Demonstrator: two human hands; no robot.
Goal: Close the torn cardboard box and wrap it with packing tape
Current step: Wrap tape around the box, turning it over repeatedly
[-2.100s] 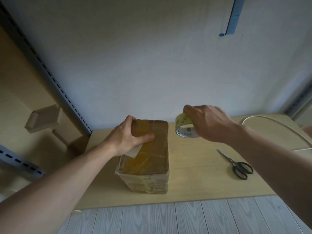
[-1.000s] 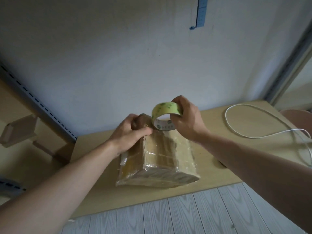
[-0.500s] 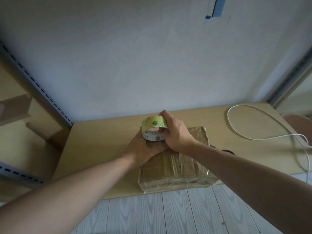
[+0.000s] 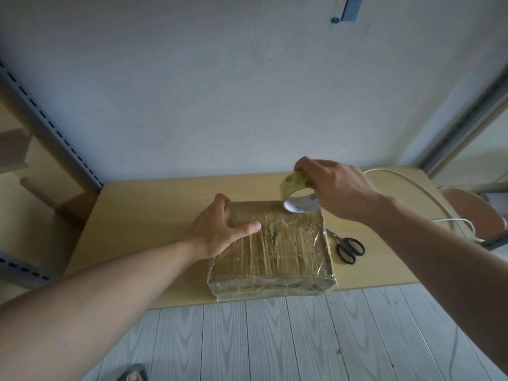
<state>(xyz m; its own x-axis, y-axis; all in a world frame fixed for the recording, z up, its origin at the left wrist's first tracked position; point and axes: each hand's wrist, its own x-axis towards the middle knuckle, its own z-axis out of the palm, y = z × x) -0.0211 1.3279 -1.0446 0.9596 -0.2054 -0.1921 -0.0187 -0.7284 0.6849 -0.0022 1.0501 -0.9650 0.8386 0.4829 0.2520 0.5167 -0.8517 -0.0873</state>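
Table (image 4: 143, 215), near edge: box (image 4: 283, 251) | our L hand (image 4: 217, 232) grips its far-left corner | R hand (image 4: 335, 188) pinches tape roll (image 4: 295, 185) over far-right corner

The cardboard box (image 4: 275, 251) is set on the bench (image 4: 143, 215), close to its front edge and right of its middle. The left hand (image 4: 217, 229) is laid over the box's far left corner, with the thumb on the top face. The roll of tape (image 4: 295, 185) is held by the right hand (image 4: 335, 187) over the box's far right corner. The scissors (image 4: 348, 248) are placed on the bench just right of the box. A cable (image 4: 412, 184) is looped on the bench further right and behind. The bench is backed by a wall (image 4: 247, 105); the floor (image 4: 275, 339) is seen before it, and a slotted upright (image 4: 55, 127) to its left.
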